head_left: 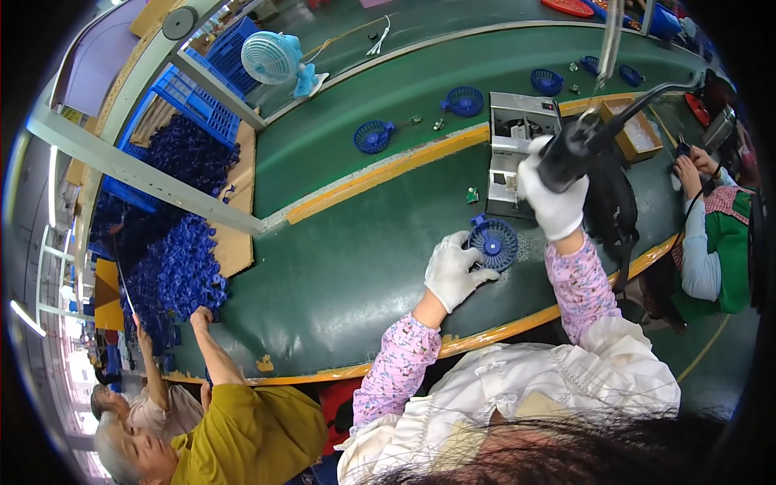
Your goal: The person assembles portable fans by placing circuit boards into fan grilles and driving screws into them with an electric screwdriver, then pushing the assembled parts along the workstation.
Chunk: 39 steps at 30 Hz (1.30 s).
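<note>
My left hand [454, 275], in a white glove, holds the rim of a round blue plastic fan housing [493, 245] with slotted sides, lying on the green work surface. Its thumb and fingers sit at the housing's left edge. In a white glove too, my right hand [556, 198] is wrapped around a black electric screwdriver [563, 162], which hangs from a coiled metal spring [611, 40]. The screwdriver's tip is hidden. A small green circuit board [472, 195] lies just above the housing, and a metal box-shaped device [517, 145] stands behind it.
More blue fan housings [373, 137] with small boards lie along the green belt [323, 162]. A cardboard box [634, 133] stands beyond the screwdriver. A heap of blue parts [182, 263] and a light-blue desk fan [271, 58] are at left. Co-workers' hands [202, 317] work at both sides.
</note>
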{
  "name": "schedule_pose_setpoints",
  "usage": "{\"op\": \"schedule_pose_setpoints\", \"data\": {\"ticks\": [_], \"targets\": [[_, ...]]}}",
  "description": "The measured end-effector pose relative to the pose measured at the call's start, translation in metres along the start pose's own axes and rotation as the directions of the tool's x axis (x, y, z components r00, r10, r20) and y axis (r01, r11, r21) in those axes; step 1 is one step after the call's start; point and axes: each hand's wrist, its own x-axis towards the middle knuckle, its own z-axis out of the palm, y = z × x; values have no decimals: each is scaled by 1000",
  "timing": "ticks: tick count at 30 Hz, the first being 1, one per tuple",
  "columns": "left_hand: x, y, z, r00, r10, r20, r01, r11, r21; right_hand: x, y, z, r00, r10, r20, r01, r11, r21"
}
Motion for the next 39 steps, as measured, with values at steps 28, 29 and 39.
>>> {"op": "schedule_pose_setpoints", "data": {"ticks": [28, 29, 39], "targets": [[1, -5, 5, 998, -26, 56, 27, 999, -20, -56, 37, 27, 900, 89, 427, -67, 996, -67], [1, -5, 5, 998, -33, 59, 34, 999, -19, -56, 38, 27, 892, 87, 443, -62, 995, -72], [8, -43, -28, 887, -86, -453, 177, 971, 162, -9, -3, 11, 990, 0, 139, -13, 995, 95]]}}
